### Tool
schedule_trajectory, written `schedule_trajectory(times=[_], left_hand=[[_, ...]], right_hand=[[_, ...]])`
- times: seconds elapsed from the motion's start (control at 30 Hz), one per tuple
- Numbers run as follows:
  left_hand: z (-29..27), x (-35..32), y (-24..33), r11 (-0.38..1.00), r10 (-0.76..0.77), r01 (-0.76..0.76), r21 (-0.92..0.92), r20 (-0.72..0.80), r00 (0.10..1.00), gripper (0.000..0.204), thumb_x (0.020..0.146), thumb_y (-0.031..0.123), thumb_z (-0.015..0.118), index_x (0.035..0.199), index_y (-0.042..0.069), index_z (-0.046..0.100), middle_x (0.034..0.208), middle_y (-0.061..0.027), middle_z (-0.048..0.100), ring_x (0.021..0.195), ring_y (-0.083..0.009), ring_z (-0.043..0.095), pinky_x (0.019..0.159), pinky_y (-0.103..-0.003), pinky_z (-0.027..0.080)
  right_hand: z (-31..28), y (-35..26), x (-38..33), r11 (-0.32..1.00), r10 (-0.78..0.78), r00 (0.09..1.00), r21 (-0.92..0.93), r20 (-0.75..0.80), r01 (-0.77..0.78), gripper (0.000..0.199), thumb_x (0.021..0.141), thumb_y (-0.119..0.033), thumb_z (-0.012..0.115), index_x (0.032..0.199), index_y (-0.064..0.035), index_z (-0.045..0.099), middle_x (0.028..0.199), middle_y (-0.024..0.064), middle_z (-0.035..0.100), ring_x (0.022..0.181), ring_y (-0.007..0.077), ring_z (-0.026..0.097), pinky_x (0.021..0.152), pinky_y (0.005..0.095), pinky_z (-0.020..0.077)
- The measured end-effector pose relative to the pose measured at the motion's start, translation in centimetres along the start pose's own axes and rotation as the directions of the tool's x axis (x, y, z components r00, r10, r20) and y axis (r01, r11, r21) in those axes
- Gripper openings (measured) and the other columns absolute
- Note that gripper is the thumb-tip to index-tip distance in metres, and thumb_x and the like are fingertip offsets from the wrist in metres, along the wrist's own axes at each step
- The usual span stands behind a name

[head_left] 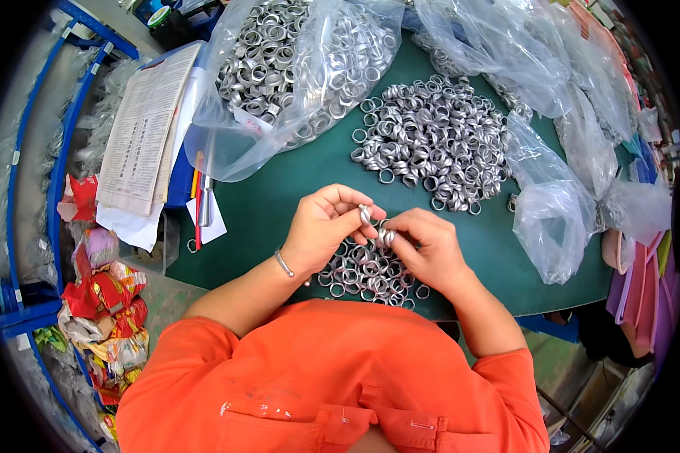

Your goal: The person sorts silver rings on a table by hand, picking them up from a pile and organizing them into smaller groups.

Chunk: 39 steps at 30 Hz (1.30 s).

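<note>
My left hand pinches a silvery metal ring between thumb and fingertips, above the green table. Close beside it, my right hand is closed on a metal ring; whether there is more than one ring in it I cannot tell. Right below both hands, near the table's front edge, lies a small loose heap of metal rings. Farther off, a bigger pile of like rings spreads over the green tabletop. A metal bangle sits on my left wrist.
A clear plastic bag of rings stands at the far left, with more plastic bags at the right. Printed papers and pens lie on the left. Blue shelving and colourful packets stand beyond the table's left edge.
</note>
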State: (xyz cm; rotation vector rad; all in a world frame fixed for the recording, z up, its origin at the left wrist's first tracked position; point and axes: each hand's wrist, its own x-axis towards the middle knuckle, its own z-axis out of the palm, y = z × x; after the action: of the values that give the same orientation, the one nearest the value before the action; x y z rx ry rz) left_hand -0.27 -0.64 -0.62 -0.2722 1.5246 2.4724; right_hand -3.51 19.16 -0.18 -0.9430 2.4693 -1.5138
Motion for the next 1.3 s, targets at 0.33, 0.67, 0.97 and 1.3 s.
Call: schedule_trajectory(times=[0.33,0.67,0.97,1.3], left_hand=[[-1.0,-0.1,0.1,0.394,0.406,-0.463,0.794,0.301,0.863,0.015,0.079,-0.008,0.062,0.088,0.002,0.069,0.093,-0.0069,0.064,0.074,-0.0163,0.064,0.063,-0.027,0.052],[-1.2,3.0,1.3,0.321,0.385,-0.408,0.855,0.276,0.881,0.024,0.077,-0.003,0.066,0.1,0.002,0.064,0.092,-0.0086,0.057,0.065,-0.0174,0.059,0.06,-0.03,0.048],[-1.7,7.0,0.2,0.091,0.513,-0.456,0.885,0.35,0.783,0.018,0.077,-0.002,0.068,0.092,0.002,0.058,0.089,-0.0112,0.055,0.07,-0.0273,0.062,0.063,-0.037,0.051],[-1.6,6.4,0.1,0.088,0.546,-0.494,0.865,0.373,0.75,0.009,0.078,0.005,0.068,0.086,0.004,0.065,0.091,-0.0106,0.058,0.078,-0.0324,0.062,0.068,-0.04,0.052]], right_hand=[[-0.2,0.7,1.4,0.964,-0.037,0.999,-0.265,-0.037,0.026,0.017,0.078,0.0,0.064,0.094,-0.0044,0.065,0.083,0.0103,0.06,0.075,0.0313,0.062,0.066,0.0396,0.0518],[1.4,2.0,3.6,0.841,-0.033,0.999,-0.54,-0.011,0.022,0.009,0.079,-0.005,0.064,0.087,-0.0048,0.066,0.08,0.0104,0.059,0.075,0.0299,0.063,0.063,0.0395,0.0523],[-1.0,1.0,0.5,0.825,0.319,0.942,0.457,0.106,-0.331,0.01,0.087,0.002,0.065,0.096,0.001,0.068,0.088,0.0023,0.06,0.073,0.0073,0.056,0.065,0.0223,0.046],[-1.3,0.9,-0.5,0.571,0.35,0.907,0.713,0.236,-0.406,0.012,0.09,-0.005,0.066,0.1,0.0015,0.066,0.086,-0.0003,0.062,0.074,0.0053,0.056,0.065,0.0199,0.046]])
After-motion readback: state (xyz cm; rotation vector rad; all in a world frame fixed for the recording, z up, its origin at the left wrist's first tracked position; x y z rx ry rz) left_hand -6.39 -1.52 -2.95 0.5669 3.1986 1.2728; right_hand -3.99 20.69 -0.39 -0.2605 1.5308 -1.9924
